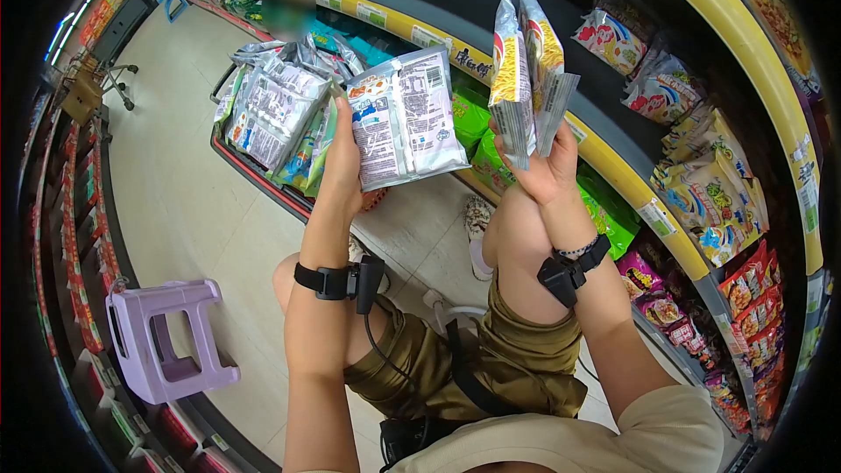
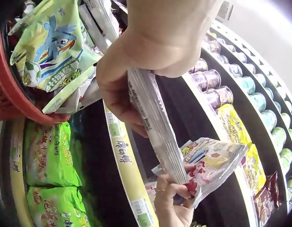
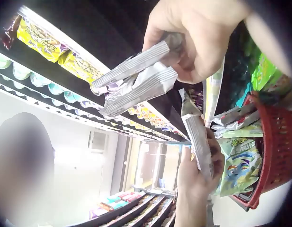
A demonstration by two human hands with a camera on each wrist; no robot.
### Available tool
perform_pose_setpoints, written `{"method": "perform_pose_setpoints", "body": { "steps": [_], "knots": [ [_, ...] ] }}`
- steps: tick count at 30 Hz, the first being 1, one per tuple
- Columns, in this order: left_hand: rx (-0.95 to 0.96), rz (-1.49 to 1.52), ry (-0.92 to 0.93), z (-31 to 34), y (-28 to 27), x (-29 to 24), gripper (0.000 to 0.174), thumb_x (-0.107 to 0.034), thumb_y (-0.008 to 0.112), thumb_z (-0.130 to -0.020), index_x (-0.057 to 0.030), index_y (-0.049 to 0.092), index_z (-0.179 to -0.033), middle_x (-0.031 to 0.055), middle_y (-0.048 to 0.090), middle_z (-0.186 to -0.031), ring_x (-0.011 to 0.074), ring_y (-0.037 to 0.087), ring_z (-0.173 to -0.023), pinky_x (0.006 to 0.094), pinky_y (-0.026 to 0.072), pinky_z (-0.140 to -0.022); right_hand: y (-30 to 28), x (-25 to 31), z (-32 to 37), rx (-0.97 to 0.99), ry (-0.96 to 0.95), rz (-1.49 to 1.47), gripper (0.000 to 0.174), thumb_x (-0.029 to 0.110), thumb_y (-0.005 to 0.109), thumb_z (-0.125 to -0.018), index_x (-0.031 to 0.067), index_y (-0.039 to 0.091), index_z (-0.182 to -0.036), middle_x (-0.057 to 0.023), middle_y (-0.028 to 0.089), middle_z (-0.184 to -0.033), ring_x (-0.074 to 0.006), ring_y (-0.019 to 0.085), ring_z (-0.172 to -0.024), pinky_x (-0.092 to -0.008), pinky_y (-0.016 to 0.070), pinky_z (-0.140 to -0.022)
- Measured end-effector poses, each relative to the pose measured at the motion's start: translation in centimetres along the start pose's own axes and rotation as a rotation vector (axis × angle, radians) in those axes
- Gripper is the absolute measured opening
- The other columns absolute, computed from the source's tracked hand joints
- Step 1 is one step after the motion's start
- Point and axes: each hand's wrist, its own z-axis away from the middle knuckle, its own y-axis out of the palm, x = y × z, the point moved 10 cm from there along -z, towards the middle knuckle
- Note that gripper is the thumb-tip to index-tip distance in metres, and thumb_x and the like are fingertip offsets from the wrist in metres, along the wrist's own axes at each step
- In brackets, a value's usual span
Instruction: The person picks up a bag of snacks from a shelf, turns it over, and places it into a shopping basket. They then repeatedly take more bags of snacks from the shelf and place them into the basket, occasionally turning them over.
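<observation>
In the head view my left hand point(image 1: 346, 153) grips a flat noodle snack packet point(image 1: 407, 118) by its left edge, its silver printed back turned up. That packet is beside the basket's load. My right hand point(image 1: 547, 166) holds two more noodle snack packets point(image 1: 530, 61) upright by their lower ends, over the shelf edge; the left one point(image 1: 508, 70) leans slightly apart from its neighbour at the top. The right wrist view shows their crimped silver ends point(image 3: 136, 90) side by side under the curled fingers. A red basket point(image 3: 278, 142) piled with similar packets point(image 1: 276, 109) stands left of my left hand.
Ahead and to the right runs a dark shelf with a yellow edge strip point(image 1: 613, 166), carrying bagged packets point(image 1: 714, 180). Green noodle bags point(image 1: 473, 118) fill the level below. A purple stool point(image 1: 171, 342) stands on the floor at left, and a cart point(image 1: 88, 88) is farther back.
</observation>
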Motion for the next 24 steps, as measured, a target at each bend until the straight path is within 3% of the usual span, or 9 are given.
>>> {"method": "perform_pose_setpoints", "body": {
  "steps": [7,10,13,15,16,17,20,23,24],
  "knots": [
    [-0.032,-0.061,0.042,0.5,0.0,-0.4,0.06,-0.053,0.036,-0.096,-0.0021,0.047,-0.127,0.0109,0.061,-0.114,0.0169,0.064,-0.096,0.0309,0.0541,-0.081,0.9,-0.6,-0.2,0.038,-0.023,0.007,0.053,0.028,0.06,-0.086,0.0018,0.046,-0.129,-0.0205,0.051,-0.126,-0.0395,0.049,-0.115,-0.049,0.0476,-0.089],
    [-0.004,-0.079,0.068,-0.4,-0.4,0.0,0.063,-0.056,0.035,-0.094,-0.004,0.046,-0.127,0.0097,0.062,-0.112,0.0165,0.066,-0.092,0.0321,0.0553,-0.075,2.3,-1.2,-0.1,0.104,0.012,-0.01,0.051,0.027,0.06,-0.086,0.0019,0.046,-0.128,-0.0195,0.051,-0.127,-0.0346,0.049,-0.118,-0.0477,0.0453,-0.092],
    [0.07,-0.127,0.099,-0.7,0.2,-0.1,0.067,-0.058,0.033,-0.094,-0.0035,0.042,-0.132,0.0114,0.057,-0.121,0.0177,0.06,-0.105,0.0322,0.0502,-0.086,1.3,-2.2,-0.2,-0.097,0.031,0.343,0.05,0.021,0.062,-0.085,0.0018,0.046,-0.129,-0.0149,0.054,-0.125,-0.0253,0.052,-0.115,-0.0403,0.0432,-0.095],
    [0.372,0.016,0.061,0.6,3.2,0.0,0.073,-0.061,0.029,-0.094,-0.0018,0.036,-0.136,0.0125,0.05,-0.131,0.0207,0.051,-0.118,0.0321,0.0413,-0.097,1.5,-2.2,-0.4,-0.157,-0.044,1.028,0.052,0.01,0.066,-0.082,-0.0004,0.046,-0.129,-0.0101,0.059,-0.118,-0.0182,0.055,-0.109,-0.0338,0.0406,-0.097],
    [0.434,-0.028,0.016,1.2,3.7,0.3,0.073,-0.057,0.039,-0.094,-0.0001,0.03,-0.139,0.0136,0.045,-0.135,0.0228,0.046,-0.122,0.0317,0.0358,-0.101,1.4,-2.5,-0.6,-0.141,-0.071,1.103,0.057,0.006,0.071,-0.078,-0.0019,0.046,-0.128,-0.0089,0.06,-0.114,-0.0143,0.055,-0.104,-0.0292,0.0416,-0.093],
    [0.425,-0.029,0.025,1.0,3.4,0.5,0.073,-0.057,0.039,-0.094,-0.0001,0.03,-0.139,0.0136,0.045,-0.135,0.0228,0.046,-0.122,0.0317,0.0358,-0.101,1.5,-2.9,-0.5,-0.13,-0.065,1.101,0.057,0.006,0.071,-0.078,-0.0019,0.046,-0.128,-0.0089,0.06,-0.114,-0.0143,0.055,-0.104,-0.0292,0.0416,-0.093],
    [0.285,-0.402,0.137,0.8,2.2,0.3,0.074,-0.028,0.07,-0.083,0.0021,0.029,-0.137,0.0142,0.049,-0.128,0.0212,0.049,-0.117,0.031,0.0377,-0.099,0.4,-2.5,-0.5,-0.13,-0.057,1.337,0.06,0.013,0.07,-0.08,-0.001,0.043,-0.131,-0.0117,0.05,-0.127,-0.0182,0.046,-0.118,-0.0327,0.0357,-0.1],
    [0.286,-0.403,0.214,1.8,2.9,-0.4,0.075,-0.024,0.072,-0.079,0.0022,0.03,-0.136,0.0142,0.05,-0.126,0.0207,0.05,-0.115,0.0314,0.0387,-0.098,1.5,-2.6,-0.4,-0.034,-0.143,1.442,0.061,0.019,0.07,-0.081,0.0002,0.043,-0.133,-0.013,0.041,-0.134,-0.0202,0.038,-0.126,-0.034,0.029,-0.106],
    [0.264,-0.402,0.231,1.8,2.6,-0.5,0.075,-0.024,0.072,-0.079,0.0022,0.03,-0.136,0.0142,0.05,-0.126,0.0207,0.05,-0.115,0.0314,0.0387,-0.098,1.0,-3.7,-0.4,-0.077,0.026,1.269,0.067,0.023,0.068,-0.083,0.0005,0.036,-0.138,-0.0135,0.036,-0.139,-0.0218,0.034,-0.13,-0.0344,0.0252,-0.108]
  ]
}}
